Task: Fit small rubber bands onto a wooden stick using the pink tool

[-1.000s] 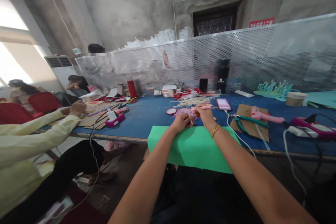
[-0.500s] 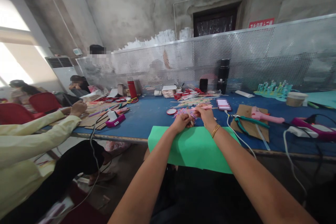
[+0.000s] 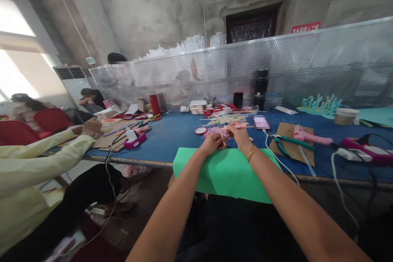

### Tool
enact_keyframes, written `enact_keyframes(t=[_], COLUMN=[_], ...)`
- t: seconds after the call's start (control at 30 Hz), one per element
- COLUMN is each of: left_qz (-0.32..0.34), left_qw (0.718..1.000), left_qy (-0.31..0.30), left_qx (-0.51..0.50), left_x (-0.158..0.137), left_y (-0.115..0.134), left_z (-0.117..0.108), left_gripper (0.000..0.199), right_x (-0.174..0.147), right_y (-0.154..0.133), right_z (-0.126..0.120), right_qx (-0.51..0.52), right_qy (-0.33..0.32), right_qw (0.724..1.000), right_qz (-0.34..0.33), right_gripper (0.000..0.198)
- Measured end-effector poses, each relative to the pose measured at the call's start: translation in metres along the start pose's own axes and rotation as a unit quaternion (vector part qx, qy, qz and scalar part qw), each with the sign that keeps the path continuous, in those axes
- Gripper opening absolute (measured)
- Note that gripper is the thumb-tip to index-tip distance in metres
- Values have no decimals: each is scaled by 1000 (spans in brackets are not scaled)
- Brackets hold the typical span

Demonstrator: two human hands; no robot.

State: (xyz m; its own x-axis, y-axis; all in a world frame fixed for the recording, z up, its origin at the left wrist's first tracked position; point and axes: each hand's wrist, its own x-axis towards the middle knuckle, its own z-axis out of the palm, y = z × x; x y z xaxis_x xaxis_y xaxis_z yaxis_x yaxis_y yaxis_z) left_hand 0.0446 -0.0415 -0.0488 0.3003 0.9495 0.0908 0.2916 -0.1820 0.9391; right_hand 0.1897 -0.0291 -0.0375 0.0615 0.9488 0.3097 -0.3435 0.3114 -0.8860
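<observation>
My left hand (image 3: 214,143) is closed on a small light-brown wooden stick (image 3: 224,143), mostly covered by its fingers. Pinched in my right hand (image 3: 240,134), a slim pink pen-like tool (image 3: 242,126) lies almost level, its left end close to the stick. The two hands are side by side over the table's front edge. Behind them spreads a pile of tiny pink and purple pieces (image 3: 209,132), partly hidden by my fingers. A round white lid with a red rim (image 3: 201,131) sits left of that pile. Beneath my wrists, a green sheet (image 3: 227,174) hangs over the edge.
On the blue table (image 3: 167,139) at right lie teal-handled pliers (image 3: 287,147), a pink glue gun (image 3: 311,135) and a purple power strip (image 3: 364,151). A black flask (image 3: 261,90) stands behind. Loose white cables cross the edge. A co-worker's sleeves (image 3: 46,159) reach in from the left.
My hands keep nearly the same place and hold, with only a slight shift of the right fingers. Beyond the perforated screen, a person's head has moved a little to the right.
</observation>
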Motion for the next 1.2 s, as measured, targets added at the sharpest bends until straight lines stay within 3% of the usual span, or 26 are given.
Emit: enact_keyframes(t=[0.1,0.27,0.5,0.7,0.9,1.1,1.2], left_qz=[2,-4,-4,2,2,4,3], left_qw=[1000,1000,1000,1000,1000,1000,1000], left_qy=[0,-5,-2,-9,-5,-10,-9], left_qx=[-1,4,-2,5,2,7,8], left_x=[0,1,0,0,1,1,1], left_y=[0,0,1,0,-1,0,-1], left_z=[0,0,0,-1,0,0,-1], left_gripper=[33,31,30,30,29,30,31], right_x=[1,3,0,1,1,3,2], right_y=[2,3,2,1,3,3,3], right_z=[0,-2,0,-2,-1,-3,-2], right_qx=[-7,-14,-9,-18,-16,-23,-22], right_qy=[-11,56,0,35,-8,37,17], right_qw=[1000,998,1000,999,1000,999,1000], right_qz=[3,-12,-1,-8,-8,-19,-12], right_gripper=[25,28,33,30,28,28,28])
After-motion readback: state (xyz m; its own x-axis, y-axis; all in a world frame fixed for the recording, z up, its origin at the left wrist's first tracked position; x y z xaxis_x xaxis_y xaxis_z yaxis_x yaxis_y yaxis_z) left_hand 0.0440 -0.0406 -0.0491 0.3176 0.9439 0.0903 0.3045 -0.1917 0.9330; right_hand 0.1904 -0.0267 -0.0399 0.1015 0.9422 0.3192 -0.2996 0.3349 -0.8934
